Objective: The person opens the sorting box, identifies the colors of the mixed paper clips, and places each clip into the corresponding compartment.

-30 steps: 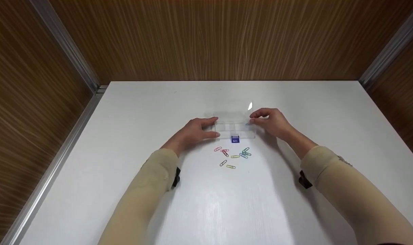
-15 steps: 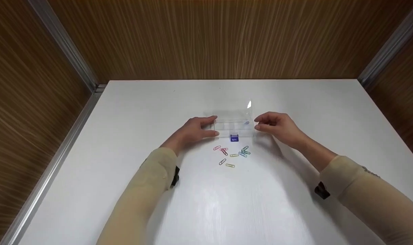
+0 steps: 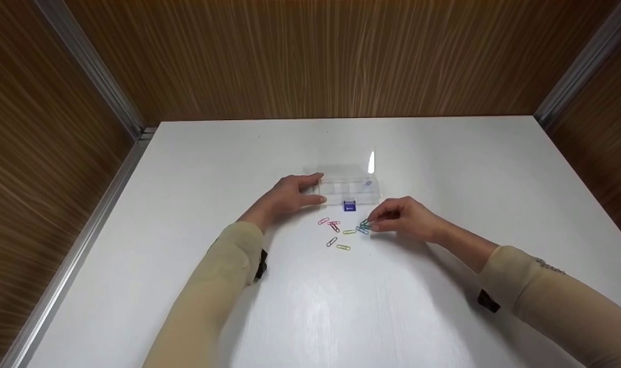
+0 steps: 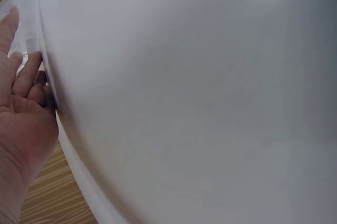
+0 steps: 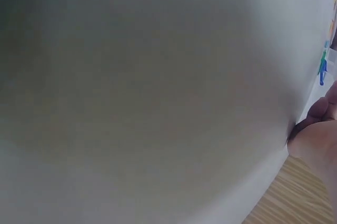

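A clear plastic box (image 3: 349, 187) lies on the white table (image 3: 443, 163) with its lid (image 3: 346, 162) tipped open at the back and a blue latch (image 3: 349, 206) at the front. One clip (image 3: 368, 183) lies in its right compartment. My left hand (image 3: 315, 189) grips the box's left end, thumb in front and fingers behind; its fingers (image 4: 23, 76) also show in the left wrist view. Several coloured paper clips (image 3: 341, 234) lie scattered in front of the box. My right hand (image 3: 372, 225) pinches at the green and blue clips (image 3: 364, 226); those clips (image 5: 322, 68) appear beside my fingers (image 5: 318, 110).
Wood-grain walls enclose the table at the back and both sides, with metal corner strips (image 3: 93, 76). Bare tabletop stretches wide on both sides of the box and toward me. Both wrist views are mostly blurred white table.
My right hand left the box's right end and came down toward me onto the green and blue clips. The left hand and the box have stayed put.
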